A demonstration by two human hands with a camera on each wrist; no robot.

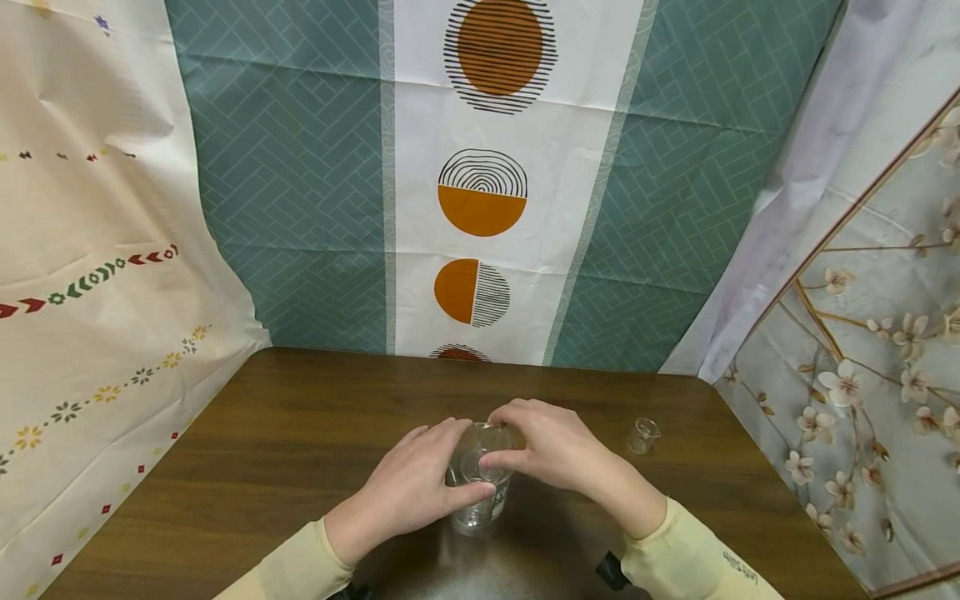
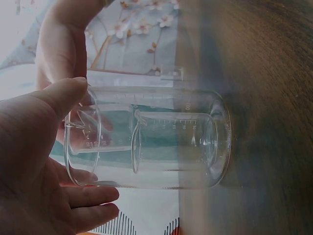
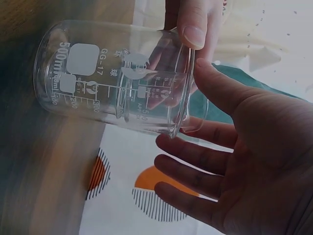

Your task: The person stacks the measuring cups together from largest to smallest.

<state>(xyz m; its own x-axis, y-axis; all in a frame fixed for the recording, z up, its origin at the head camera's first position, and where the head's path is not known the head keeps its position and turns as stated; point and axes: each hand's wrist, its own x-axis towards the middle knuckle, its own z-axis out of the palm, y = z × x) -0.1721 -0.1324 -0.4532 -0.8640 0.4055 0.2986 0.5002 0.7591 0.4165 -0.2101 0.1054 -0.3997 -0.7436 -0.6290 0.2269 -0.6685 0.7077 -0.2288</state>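
A large clear glass beaker (image 1: 474, 521) marked 500 ml stands upright on the table between both hands. My left hand (image 1: 408, 485) holds it near the rim, thumb on one side and fingers on the other. Inside, a smaller beaker (image 2: 173, 144) sits upright at the bottom, as the left wrist view shows. Above that one, another small beaker (image 2: 116, 127) is partly within the large one, its end sticking out past the rim. My right hand (image 1: 553, 443) pinches this upper beaker between thumb and forefinger, with the other fingers spread.
A tiny glass beaker (image 1: 642, 436) stands on the brown wooden table (image 1: 300, 433) to the right. Patterned cloths hang along the back, left and right edges of the table.
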